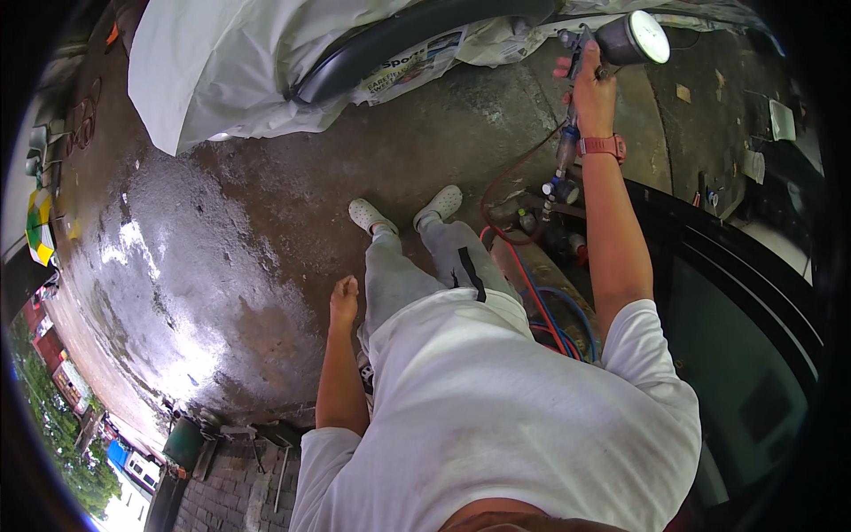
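My right hand [596,96] reaches forward at the far right, wrapped round the handle of a spray gun [628,43] with a dark round cup and a white top. A fitting [567,146] runs down from the handle towards a dark red air hose [493,197]. Left of the gun, a dark curved car panel [390,40] shows between white sheeting [222,66] and newspaper [424,64]. A gap separates the gun from the panel. My left hand [344,301] hangs beside my left leg, its fingers curled with nothing visible in them.
Red and blue hoses [551,310] lie by my right leg, near a regulator [561,189]. A dark car [753,328] stands close on my right. The concrete floor [195,266] is wet and shiny on the left. A green drum [183,443] stands at the lower left.
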Demonstrator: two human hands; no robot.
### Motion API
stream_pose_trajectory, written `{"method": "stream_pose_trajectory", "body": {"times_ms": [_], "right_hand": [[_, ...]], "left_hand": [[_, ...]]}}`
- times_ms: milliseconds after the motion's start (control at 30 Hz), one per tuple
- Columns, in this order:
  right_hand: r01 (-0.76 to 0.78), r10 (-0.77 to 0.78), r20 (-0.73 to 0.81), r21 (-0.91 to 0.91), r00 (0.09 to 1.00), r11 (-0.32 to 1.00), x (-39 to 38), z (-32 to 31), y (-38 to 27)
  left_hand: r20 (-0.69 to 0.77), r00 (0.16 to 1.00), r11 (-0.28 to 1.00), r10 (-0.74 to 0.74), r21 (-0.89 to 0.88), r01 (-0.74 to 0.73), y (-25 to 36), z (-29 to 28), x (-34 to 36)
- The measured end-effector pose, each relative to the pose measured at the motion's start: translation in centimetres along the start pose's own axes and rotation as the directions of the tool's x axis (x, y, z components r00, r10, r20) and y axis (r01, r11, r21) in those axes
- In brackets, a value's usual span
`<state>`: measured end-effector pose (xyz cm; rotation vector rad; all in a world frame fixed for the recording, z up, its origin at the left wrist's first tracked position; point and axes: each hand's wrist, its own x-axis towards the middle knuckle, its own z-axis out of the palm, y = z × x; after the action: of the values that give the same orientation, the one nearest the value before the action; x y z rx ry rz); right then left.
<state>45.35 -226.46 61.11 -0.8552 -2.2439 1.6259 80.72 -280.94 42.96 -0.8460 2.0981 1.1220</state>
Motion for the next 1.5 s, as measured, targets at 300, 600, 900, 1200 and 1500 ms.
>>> {"method": "stream_pose_trajectory", "body": {"times_ms": [300,600,900,1200,1500], "right_hand": [[-0.039,0.015,0.240,0.092,0.971,0.995,-5.2,4.6,-3.4],[-0.057,0.025,0.529,0.043,0.848,0.997,-11.2,10.7,-5.1],[-0.141,0.073,0.470,0.112,0.880,0.984,-6.8,9.2,-5.9],[-0.134,0.095,0.246,0.150,0.965,0.980,1.1,1.5,-5.0],[-0.140,0.106,0.154,0.226,0.982,0.964,8.3,-3.5,-1.4]], "left_hand": [[0.003,0.999,0.999,0.039,-0.036,-0.039,3.8,1.0,0.9],[0.000,0.999,0.999,-0.033,-0.010,0.033,3.0,0.9,0.8],[-0.017,0.998,0.996,-0.054,-0.072,0.053,1.1,1.2,0.1],[0.008,0.997,0.997,-0.072,-0.031,0.072,2.8,1.6,0.4],[0.021,1.000,0.995,-0.013,0.101,0.010,4.9,2.8,0.8]]}}
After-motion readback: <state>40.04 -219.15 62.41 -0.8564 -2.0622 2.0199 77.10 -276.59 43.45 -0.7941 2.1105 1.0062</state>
